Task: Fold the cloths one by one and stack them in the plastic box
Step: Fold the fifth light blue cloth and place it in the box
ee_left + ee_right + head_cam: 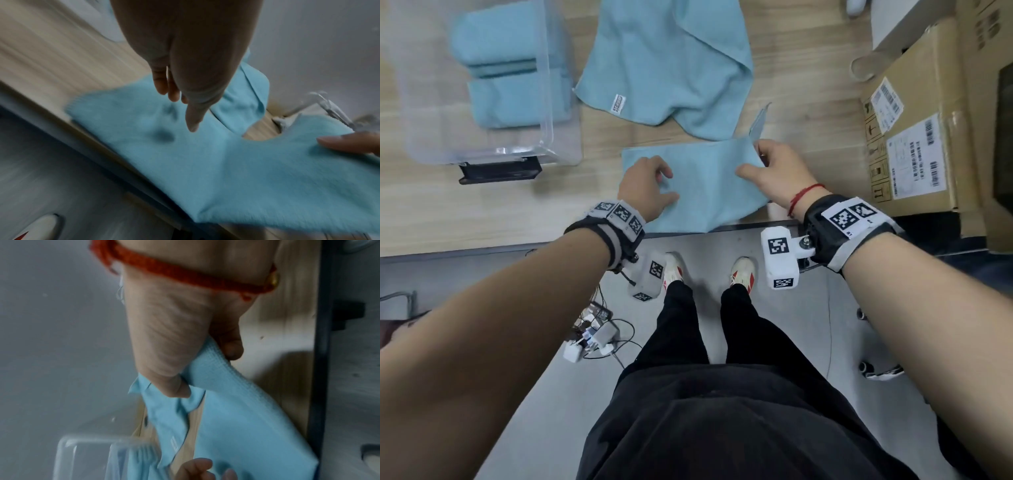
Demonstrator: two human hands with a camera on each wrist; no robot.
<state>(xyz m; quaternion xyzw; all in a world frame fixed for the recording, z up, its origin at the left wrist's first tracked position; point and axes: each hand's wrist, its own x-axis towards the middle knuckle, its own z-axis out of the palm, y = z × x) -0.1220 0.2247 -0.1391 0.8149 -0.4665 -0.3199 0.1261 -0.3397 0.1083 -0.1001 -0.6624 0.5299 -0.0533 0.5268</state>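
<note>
A light blue cloth [709,185], folded over, lies at the table's near edge. My left hand [659,181] rests on its left part, with straight fingers [191,116] and the thumb on the fabric. My right hand [758,157] pinches the cloth's far right corner; in the right wrist view the thumb and fingers [179,386] clamp the blue edge [216,369], lifted a little off the table. The clear plastic box [544,137] stands at the far left and holds folded blue cloths [510,68]. A second blue cloth [671,68] lies spread and rumpled behind the one I hold.
A large cardboard box [914,120] stands at the right, close to my right hand. A black flat object [500,171] sits in front of the plastic box. The wooden table's near edge [482,246] runs just under my wrists.
</note>
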